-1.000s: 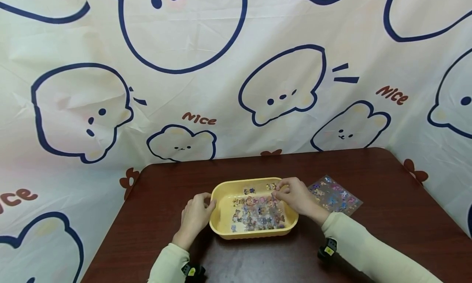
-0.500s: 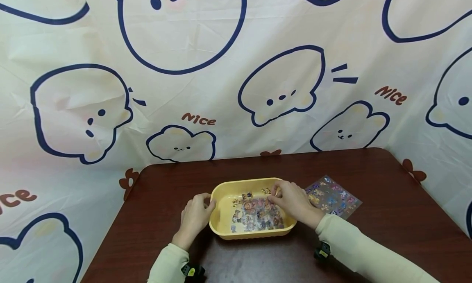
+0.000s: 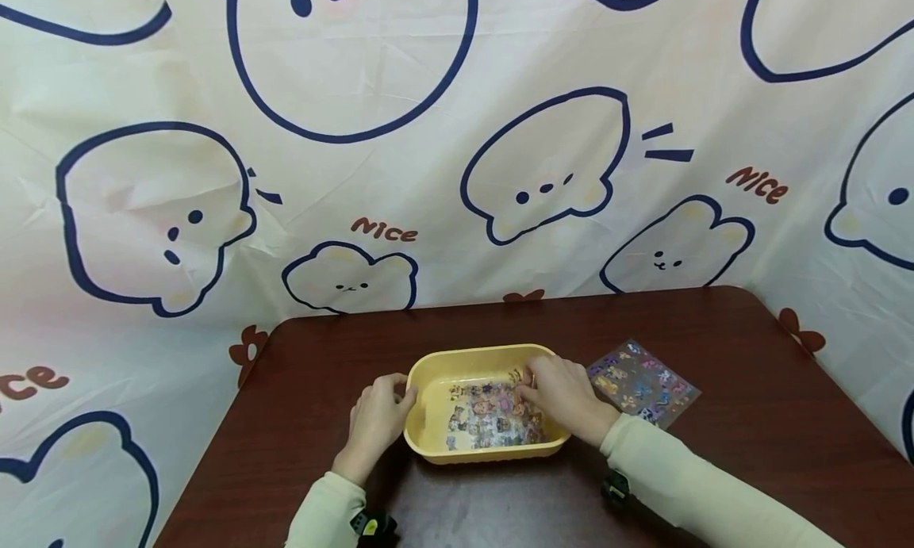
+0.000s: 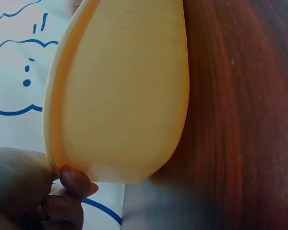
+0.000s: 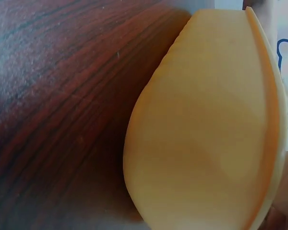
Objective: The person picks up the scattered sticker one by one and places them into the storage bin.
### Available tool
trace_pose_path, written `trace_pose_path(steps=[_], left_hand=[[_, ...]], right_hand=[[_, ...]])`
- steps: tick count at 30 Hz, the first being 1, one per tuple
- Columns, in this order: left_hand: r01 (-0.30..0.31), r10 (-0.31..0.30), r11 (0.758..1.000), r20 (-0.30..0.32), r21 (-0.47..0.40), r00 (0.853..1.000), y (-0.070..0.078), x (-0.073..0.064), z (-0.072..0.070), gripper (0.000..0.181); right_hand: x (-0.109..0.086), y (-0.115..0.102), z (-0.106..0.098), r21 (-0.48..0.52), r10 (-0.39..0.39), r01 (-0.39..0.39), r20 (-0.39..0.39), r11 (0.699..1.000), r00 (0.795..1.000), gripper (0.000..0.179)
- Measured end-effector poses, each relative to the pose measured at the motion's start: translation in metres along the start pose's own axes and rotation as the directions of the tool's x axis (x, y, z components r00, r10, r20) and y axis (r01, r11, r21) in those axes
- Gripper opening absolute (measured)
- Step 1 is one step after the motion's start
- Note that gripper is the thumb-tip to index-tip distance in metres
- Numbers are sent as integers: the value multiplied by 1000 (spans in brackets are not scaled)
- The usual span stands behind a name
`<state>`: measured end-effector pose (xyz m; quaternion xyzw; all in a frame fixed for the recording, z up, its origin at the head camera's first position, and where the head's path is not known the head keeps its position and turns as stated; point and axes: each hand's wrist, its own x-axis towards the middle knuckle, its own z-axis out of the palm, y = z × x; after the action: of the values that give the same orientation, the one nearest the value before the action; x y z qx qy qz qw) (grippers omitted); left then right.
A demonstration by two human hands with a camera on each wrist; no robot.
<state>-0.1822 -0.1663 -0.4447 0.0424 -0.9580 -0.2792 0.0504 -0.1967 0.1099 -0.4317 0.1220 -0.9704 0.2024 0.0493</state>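
A yellow plastic tray (image 3: 432, 413) stands on the table with a clear sheet of small cartoon stickers (image 3: 493, 421) lying in it. My left hand (image 3: 374, 421) grips the tray's left rim; the left wrist view shows the thumb (image 4: 74, 179) over the edge of the tray wall (image 4: 120, 96). Over the tray's right side, my right hand (image 3: 564, 393) pinches the sticker sheet near its upper right part, its fingertips down inside the tray. In the right wrist view the tray's outer wall (image 5: 197, 129) hides most of that hand, and the sheet is out of sight.
Another clear sticker sheet (image 3: 646, 385) lies on the dark wooden table (image 3: 343, 342), right of the tray and partly behind the right forearm. A white cloth (image 3: 443, 175) printed with blue cartoon outlines hangs behind and beside the table.
My right hand has moved left and slightly down over the tray, and the upper part of the sheet has come down with it. The left hand keeps its place on the rim.
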Motion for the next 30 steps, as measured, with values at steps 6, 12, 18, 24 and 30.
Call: trace_pose_path(steps=[6,12,18,24,30], left_hand=[[-3,3,1000,-7,3,1000,-1,-1,1,31],[-7,7,1000,-10,-3,1000,-1,-1,1,30],[-5,5,1000,-10,-3,1000,-1,-1,1,29],[-3,3,1000,-5,-3,1000,-1,-1,1,29],[-9,9,1000,-16,-5,1000,-1,0,1,29]], right_hand=[[0,0,0,-38,-16,15,-8,999,1000,38],[1,1,-1,-61,1,0,28,998,1000,31],[2,0,-3,-67,37,-31,77,997,996,23],[1,-1,-6,-74,68,-61,93,995,993,46],[-1,-1,-7,-53,68,-64,86,997,994,58]])
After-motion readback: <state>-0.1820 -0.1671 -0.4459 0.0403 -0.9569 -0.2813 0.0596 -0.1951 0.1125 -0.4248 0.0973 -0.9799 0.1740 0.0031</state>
